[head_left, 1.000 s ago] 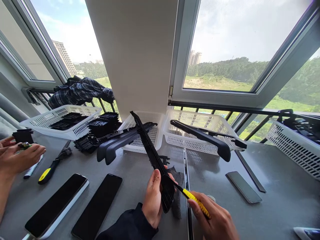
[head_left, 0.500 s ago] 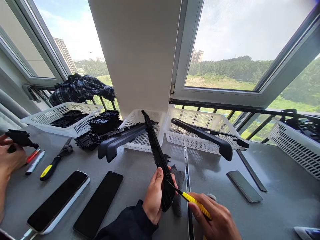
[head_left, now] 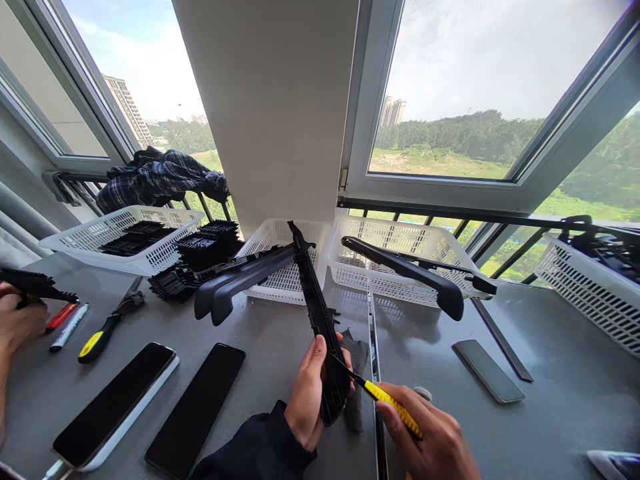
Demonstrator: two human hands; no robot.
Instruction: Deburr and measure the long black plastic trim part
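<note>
1. Stretching across the whole view, the grey bench (head_left: 425, 373) has its far edge along a railing (head_left: 435, 217), below a large window (head_left: 455, 93) and beside a pale wall (head_left: 275, 113).
2. Along this far edge stand several white baskets (head_left: 170, 259); two phones (head_left: 197, 407) lie toward the near left corner.
3. Around the middle of the near edge, the left hand (head_left: 307, 400) has its grip closed around the wide end of a long black part (head_left: 313, 293), which is held above the bench, narrow end toward the far edge.
4. The right hand (head_left: 433, 427) has its grip closed on the yellow handle of a thin tool (head_left: 393, 405).
5. The tool's tip is dark against the dark part; I cannot tell if they touch.
6. A grey cloth (head_left: 356, 400) is partly hidden behind the part.
7. At the left edge, another person's hand (head_left: 20, 327) is cut off; so is a white object (head_left: 613, 463) at the near right corner, which I cannot identify.
</note>
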